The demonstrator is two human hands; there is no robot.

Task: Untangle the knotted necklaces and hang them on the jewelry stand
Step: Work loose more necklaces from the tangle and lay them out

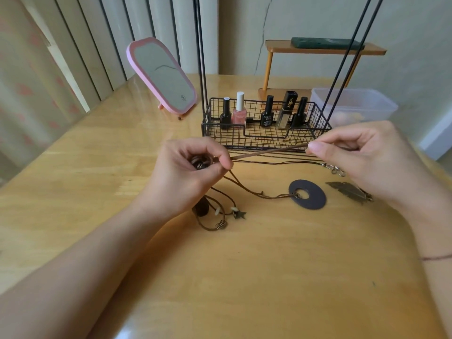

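Both hands pinch 1 brown cord (269, 151) and stretch it taut above the wooden table (244, 277): the left hand (193, 170) also curls around dark beads, the right hand (362, 157) grips the far end. The other necklaces (259, 194) lie tangled below, in front of the black wire jewelry stand (264, 135).

A brown cord (269, 150) is stretched taut between the left hand (193, 167) and the right hand (354, 155), each pinching one end above the wooden surface (244, 277). At 12 o'clock stands a black wire basket (264, 135) with nail polish bottles (239, 111). A dark ring pendant (311, 195) lies at 5 o'clock from the cord; a pink mirror (161, 74) stands at 10 o'clock.
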